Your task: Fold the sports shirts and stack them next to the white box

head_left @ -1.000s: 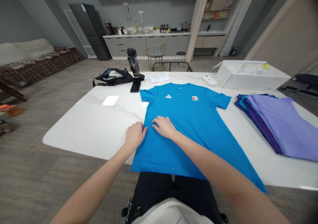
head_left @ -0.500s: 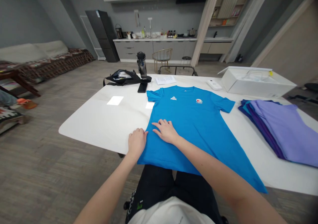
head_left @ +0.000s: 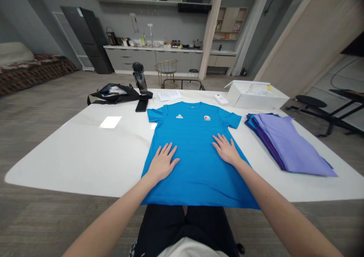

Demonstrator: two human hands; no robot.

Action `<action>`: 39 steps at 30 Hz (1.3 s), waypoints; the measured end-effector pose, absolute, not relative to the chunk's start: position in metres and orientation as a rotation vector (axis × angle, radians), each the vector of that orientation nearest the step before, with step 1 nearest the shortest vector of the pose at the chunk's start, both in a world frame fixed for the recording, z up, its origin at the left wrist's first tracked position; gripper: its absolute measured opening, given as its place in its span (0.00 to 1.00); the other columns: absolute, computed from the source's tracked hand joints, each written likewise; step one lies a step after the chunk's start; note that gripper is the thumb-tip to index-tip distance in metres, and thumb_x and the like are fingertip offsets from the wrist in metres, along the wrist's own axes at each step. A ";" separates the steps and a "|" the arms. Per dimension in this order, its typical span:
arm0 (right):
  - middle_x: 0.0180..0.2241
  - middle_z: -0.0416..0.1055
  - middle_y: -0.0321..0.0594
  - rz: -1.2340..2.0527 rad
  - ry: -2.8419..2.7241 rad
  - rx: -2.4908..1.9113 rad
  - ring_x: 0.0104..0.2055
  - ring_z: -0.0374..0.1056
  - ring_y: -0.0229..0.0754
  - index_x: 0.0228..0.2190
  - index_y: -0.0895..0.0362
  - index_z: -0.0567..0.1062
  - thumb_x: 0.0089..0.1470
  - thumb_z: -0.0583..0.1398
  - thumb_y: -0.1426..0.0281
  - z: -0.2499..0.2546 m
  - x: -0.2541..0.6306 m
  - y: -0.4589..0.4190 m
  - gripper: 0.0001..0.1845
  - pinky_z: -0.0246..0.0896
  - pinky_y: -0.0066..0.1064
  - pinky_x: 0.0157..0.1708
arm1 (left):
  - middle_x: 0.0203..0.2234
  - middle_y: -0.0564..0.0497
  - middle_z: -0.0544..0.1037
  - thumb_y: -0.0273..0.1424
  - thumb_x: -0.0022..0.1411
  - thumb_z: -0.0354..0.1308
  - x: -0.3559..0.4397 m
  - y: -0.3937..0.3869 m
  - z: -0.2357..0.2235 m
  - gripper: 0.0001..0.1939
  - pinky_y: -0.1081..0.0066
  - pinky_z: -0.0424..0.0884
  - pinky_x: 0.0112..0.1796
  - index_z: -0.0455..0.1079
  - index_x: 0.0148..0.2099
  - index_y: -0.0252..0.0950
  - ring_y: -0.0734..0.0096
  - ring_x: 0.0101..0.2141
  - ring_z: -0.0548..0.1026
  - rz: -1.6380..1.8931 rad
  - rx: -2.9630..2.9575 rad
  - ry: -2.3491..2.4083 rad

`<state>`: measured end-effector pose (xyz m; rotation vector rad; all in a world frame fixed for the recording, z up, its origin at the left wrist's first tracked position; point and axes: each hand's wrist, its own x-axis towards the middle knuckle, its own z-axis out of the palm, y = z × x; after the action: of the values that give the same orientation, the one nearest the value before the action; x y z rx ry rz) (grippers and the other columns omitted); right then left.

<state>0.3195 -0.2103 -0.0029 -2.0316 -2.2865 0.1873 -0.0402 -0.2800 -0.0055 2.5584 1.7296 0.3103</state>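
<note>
A blue short-sleeved T-shirt [head_left: 193, 150] lies spread out, front up, with its collar away from me and its hem hanging a little over the table's near edge. Two small logos mark the chest. Flat on the shirt's left part rests my left hand [head_left: 163, 161], fingers spread. My right hand [head_left: 226, 148] is likewise open, palm down on the right part of the shirt. Neither hand grips the cloth. Slight wrinkles cross the lower right of the fabric.
The shirt lies on a white table [head_left: 85, 158]. Folded purple and blue clothes [head_left: 290, 143] are stacked at right, with a white box [head_left: 256, 95] behind them. Along the far edge are a black bag [head_left: 116, 93], a bottle [head_left: 139, 78], a phone [head_left: 141, 105], paper [head_left: 170, 95] and a small white device [head_left: 221, 99].
My right hand has moved from the shirt's left side to its right side. My left hand has moved from the shirt's left edge onto the cloth, fingers now spread. The camera view has turned right.
</note>
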 end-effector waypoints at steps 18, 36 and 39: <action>0.74 0.40 0.35 0.179 -2.465 -1.925 0.76 0.35 0.53 0.72 0.44 0.49 0.68 0.41 0.43 0.008 0.320 -0.265 0.39 0.31 0.60 0.72 | 0.74 0.51 0.49 0.53 0.73 0.43 -0.039 -0.305 -0.007 0.36 0.42 0.49 0.68 0.40 0.77 0.52 0.51 0.72 0.51 0.280 2.643 1.632; 0.64 0.66 0.49 0.167 -2.248 -1.817 0.66 0.61 0.54 0.61 0.53 0.73 0.69 0.47 0.48 0.014 0.343 -0.265 0.32 0.54 0.51 0.67 | 0.70 0.48 0.62 0.48 0.74 0.45 -0.027 -0.267 0.021 0.29 0.50 0.59 0.66 0.58 0.73 0.46 0.55 0.67 0.63 0.332 2.609 1.591; 0.61 0.69 0.50 0.117 -2.191 -1.747 0.64 0.64 0.52 0.58 0.55 0.75 0.69 0.48 0.52 0.017 0.348 -0.221 0.29 0.59 0.45 0.65 | 0.67 0.47 0.67 0.44 0.75 0.44 -0.005 -0.205 0.038 0.26 0.55 0.64 0.63 0.64 0.69 0.43 0.57 0.65 0.66 0.332 2.620 1.553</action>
<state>0.3479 -0.2205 0.0174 -1.7465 -2.1906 0.1167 -0.0055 -0.2053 0.0383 2.6200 1.5532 0.3324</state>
